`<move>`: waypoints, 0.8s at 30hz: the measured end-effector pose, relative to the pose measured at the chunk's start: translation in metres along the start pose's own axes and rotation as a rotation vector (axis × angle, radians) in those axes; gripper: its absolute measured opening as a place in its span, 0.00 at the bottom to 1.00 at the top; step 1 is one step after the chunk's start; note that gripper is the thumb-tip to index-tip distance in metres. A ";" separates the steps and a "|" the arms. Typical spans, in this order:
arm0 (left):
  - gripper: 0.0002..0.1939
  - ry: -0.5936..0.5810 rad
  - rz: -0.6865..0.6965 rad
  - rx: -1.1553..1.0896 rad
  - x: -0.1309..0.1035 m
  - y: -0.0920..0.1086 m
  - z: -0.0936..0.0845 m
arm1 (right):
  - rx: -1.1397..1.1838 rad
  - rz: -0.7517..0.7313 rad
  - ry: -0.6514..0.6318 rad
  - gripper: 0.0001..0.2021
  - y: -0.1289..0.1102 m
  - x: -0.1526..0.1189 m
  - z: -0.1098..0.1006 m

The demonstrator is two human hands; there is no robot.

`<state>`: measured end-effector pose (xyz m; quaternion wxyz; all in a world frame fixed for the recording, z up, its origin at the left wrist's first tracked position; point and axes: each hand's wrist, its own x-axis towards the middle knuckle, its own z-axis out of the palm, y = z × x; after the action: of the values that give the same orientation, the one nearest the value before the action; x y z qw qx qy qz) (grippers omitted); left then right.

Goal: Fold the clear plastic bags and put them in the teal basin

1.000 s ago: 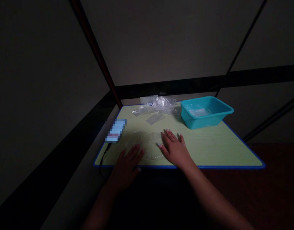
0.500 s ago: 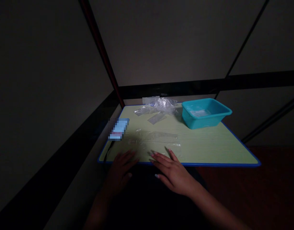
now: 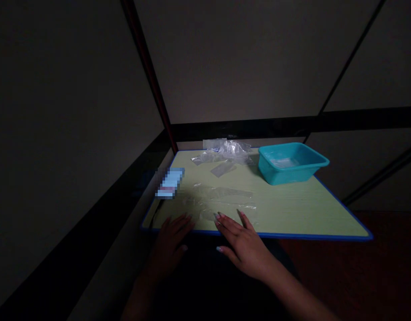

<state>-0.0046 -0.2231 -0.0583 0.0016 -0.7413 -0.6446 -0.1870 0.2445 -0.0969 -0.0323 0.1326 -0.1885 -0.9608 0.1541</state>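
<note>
Clear plastic film [image 3: 225, 193] | lower centre of frame, lying on the table [image 3: 299, 211] | left hand [image 3: 170, 243] and right hand [image 3: 243, 245] open, palms down, gripping nothing; dim light, so fingertip contact is hard to tell | probably light, limp, slippery, easily creased | best pinched at its right-of-frame edge

Fingers [image 3: 229, 224] drawn back, clear plastic [image 3: 225, 194] more exposed
</note>
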 end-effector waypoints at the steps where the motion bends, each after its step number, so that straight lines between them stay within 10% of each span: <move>1: 0.26 0.000 -0.007 -0.006 0.000 0.000 0.000 | 0.003 0.003 -0.004 0.29 0.000 0.001 0.000; 24: 0.25 -0.092 0.121 -0.032 0.048 0.039 0.016 | 0.116 -0.056 -0.065 0.22 0.007 0.006 -0.026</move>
<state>0.0418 -0.1800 -0.0506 -0.0290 -0.7866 -0.5950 -0.1626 0.2498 -0.0825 -0.0094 0.1161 -0.1484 -0.9590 0.2116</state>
